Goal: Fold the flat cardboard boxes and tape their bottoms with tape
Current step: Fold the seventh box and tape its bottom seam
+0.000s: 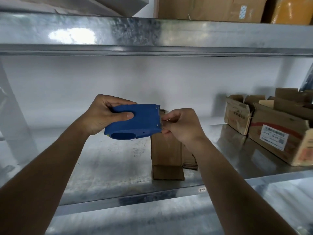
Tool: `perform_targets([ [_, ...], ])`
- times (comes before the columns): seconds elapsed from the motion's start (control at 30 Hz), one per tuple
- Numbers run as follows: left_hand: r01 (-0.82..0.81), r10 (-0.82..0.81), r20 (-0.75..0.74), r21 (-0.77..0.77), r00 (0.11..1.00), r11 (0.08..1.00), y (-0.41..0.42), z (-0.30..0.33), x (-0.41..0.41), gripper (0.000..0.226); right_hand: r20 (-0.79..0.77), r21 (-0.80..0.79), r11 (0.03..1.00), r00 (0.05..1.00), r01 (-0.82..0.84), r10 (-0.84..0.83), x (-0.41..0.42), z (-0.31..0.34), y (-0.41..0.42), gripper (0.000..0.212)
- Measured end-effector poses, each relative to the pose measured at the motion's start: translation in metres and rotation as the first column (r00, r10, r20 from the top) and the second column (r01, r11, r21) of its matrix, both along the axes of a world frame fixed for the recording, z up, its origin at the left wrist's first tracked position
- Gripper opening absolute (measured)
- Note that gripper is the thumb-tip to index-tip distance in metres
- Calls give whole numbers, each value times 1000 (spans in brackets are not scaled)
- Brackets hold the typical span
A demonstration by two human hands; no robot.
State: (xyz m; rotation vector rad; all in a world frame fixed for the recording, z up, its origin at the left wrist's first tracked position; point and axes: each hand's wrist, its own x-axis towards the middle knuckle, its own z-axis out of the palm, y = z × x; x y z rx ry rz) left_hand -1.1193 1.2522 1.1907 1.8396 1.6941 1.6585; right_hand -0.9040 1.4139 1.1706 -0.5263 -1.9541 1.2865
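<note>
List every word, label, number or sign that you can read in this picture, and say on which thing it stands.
No text can be read here.
White shipping label on the large brown cardboard box at right: printed lines and codes, too blurred.
Dark print on the smaller brown cardboard box behind it: too blurred.
Blue plastic tape dispenser, held by the left hand: no text visible.

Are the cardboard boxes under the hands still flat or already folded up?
Flat. The flat cardboard boxes lie stacked on the metal shelf, flaps spread, none erected.
</note>
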Motion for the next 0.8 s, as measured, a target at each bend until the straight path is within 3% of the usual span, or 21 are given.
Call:
perform_targets([
  [0.23,14,-15,-52,-11,999,1000,-7,12,-8,37,-18,22,989,989,149,-149,19,1,15,13],
  [0.33,10,-10,-13,-11,1000,1000,-18,16,-21,53,-20,41,967,967,253,-253,31,1,27,15],
  [0.43,0,1,24,-29,1000,1000,-23,13,-30,63,11,1,973,972,233,-233,39,-4,31,19],
  [0.6,-46,47,15,-61,999,997,-15,-5,-32,43,57,-35,977,976,212,-210,42,-10,34,34],
  [0.8,-59,61,22,-84,998,995,-10,-15,-36,42,125,9,973,965,231,-230,41,-8,38,38],
])
